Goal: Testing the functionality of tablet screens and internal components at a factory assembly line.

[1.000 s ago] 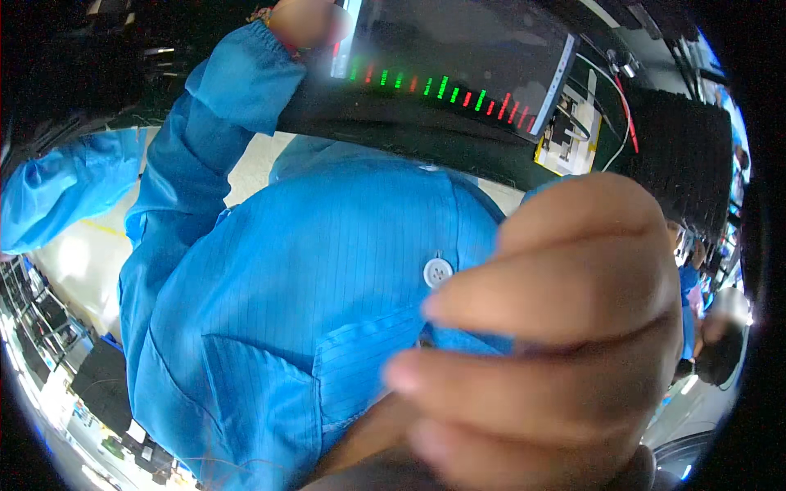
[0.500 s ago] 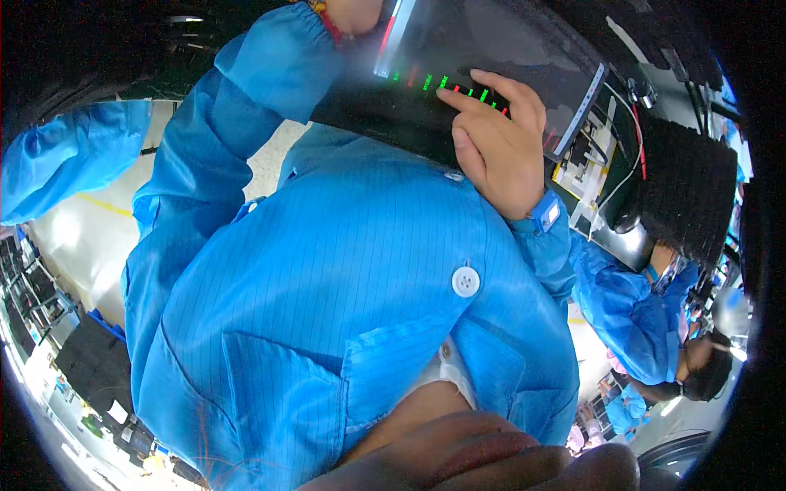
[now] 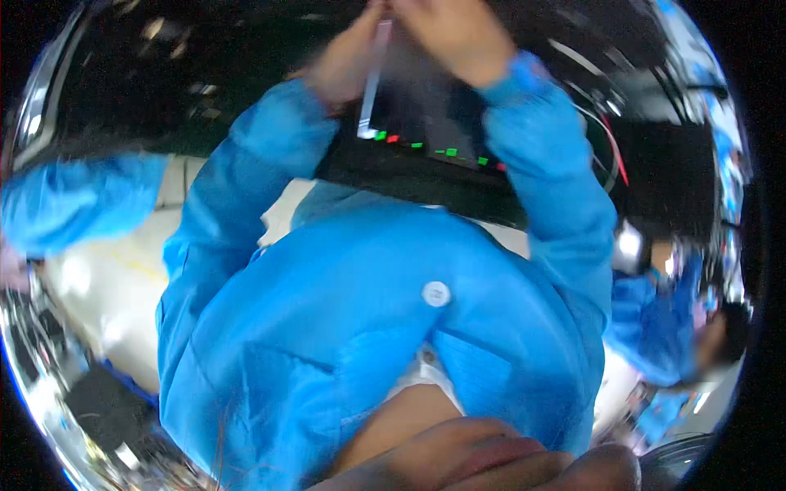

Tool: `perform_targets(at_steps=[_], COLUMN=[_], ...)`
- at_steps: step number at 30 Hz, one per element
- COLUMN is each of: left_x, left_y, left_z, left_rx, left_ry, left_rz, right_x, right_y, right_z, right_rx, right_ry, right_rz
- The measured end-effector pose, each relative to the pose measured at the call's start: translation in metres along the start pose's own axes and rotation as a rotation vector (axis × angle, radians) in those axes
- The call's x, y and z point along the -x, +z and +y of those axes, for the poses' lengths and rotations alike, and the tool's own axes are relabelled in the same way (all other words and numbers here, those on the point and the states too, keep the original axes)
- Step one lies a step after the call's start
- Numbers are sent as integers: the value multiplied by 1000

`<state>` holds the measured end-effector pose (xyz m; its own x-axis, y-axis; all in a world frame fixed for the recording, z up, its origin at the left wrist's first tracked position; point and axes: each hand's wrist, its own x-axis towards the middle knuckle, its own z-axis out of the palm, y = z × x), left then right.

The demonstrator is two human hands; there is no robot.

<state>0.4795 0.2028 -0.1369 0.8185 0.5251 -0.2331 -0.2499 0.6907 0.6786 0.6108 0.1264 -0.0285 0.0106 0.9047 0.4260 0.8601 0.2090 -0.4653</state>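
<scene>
In the head view, my left hand and my right hand come close together at the top edge, above a dark flat panel. Both hands are smeared by motion and their fingertips run out of the picture, so what they hold, if anything, is hidden. The panel carries a row of small green and red lit marks along its near side. A pale strip runs up its left side, below the point where my hands meet. My right forearm covers the panel's right end.
A black ribbed block stands on the right, with a red and white cable beside it. Another person in blue is at the right; a blue sleeve shows at the left. The dark bench spans the top.
My right hand has left the panel's lit marks and moved up and left to my left hand. My left arm now reaches a little lower in view. The whole view has shifted and blurred.
</scene>
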Motion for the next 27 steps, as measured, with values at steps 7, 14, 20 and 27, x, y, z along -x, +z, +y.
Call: perform_targets(at_steps=[7, 14, 20, 27], left_x=[9, -9, -24, -21], left_y=[-12, -51, -113, -53], left_z=[8, 13, 35, 24], left_rx=[-145, -481, -502, -1016], left_ry=[-6, 334, 209, 478], left_rz=[143, 14, -255, -617], right_x=[-11, -14, 9, 12], right_y=[28, 55, 66, 115], right_z=[13, 24, 11, 7], right_rx=[175, 190, 167, 110], right_ry=[-31, -194, -284, -358], right_rz=[-158, -32, -99, 102])
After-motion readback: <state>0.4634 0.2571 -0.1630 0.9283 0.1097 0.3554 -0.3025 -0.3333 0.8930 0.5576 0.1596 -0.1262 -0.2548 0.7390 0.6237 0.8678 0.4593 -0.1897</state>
